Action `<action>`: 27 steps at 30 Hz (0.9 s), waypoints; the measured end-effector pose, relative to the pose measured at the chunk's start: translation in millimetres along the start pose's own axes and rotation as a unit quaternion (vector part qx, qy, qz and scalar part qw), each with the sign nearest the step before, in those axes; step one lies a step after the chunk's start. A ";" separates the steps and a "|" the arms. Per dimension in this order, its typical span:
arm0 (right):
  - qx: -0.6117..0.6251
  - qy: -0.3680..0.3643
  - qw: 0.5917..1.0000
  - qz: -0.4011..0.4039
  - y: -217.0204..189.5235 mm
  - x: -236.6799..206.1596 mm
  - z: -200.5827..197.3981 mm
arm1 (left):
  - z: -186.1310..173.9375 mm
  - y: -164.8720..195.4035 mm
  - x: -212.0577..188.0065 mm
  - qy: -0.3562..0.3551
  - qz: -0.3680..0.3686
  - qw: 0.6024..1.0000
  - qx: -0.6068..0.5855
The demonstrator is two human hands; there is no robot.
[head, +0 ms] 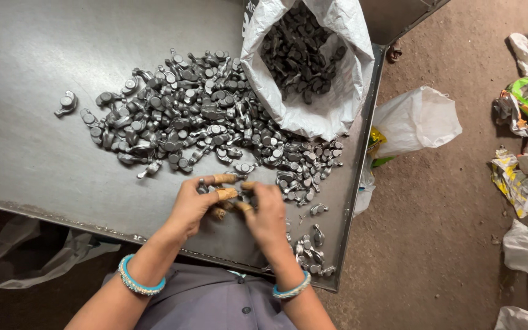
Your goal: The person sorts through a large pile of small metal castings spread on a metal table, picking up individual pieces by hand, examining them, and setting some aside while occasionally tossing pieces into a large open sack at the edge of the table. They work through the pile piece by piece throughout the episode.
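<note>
Dull grey metal parts (197, 116) lie on a grey steel tabletop (25, 153), darker ones inside a white woven sack (331, 104). Tan wrappings cover the fingers (224, 178). Both wrists wear turquoise bangles (139, 278)

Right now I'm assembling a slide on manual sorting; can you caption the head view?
Left hand and right hand meet over small grey metal parts beside an open white sack.

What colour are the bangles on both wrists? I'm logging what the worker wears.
Turquoise blue, on the left wrist and the right wrist; clearest in the head view.
</note>
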State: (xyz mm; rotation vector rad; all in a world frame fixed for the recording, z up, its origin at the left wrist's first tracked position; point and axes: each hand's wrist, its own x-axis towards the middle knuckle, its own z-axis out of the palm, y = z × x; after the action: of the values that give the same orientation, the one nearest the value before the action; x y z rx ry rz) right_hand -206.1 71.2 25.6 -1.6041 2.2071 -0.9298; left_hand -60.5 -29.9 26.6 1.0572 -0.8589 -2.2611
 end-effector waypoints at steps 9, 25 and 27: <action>0.471 0.005 0.867 0.164 56.9 -13.3 0.8 | -0.2 9.3 3.8 0.028 0.040 0.962 0.269; 0.685 -0.010 0.670 0.284 95.8 -45.4 -13.8 | 3.7 -25.6 -8.7 -0.056 -0.076 0.995 0.027; 0.682 -0.024 0.678 0.271 86.8 -43.9 -15.7 | 6.1 -27.2 -11.3 -0.065 -0.121 0.990 -0.021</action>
State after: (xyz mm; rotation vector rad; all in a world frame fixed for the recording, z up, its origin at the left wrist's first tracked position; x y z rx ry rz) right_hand -264.5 133.2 -23.8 -0.2063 1.0416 -1.6132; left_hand -63.5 -2.1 15.7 1.0539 -0.7658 -2.5635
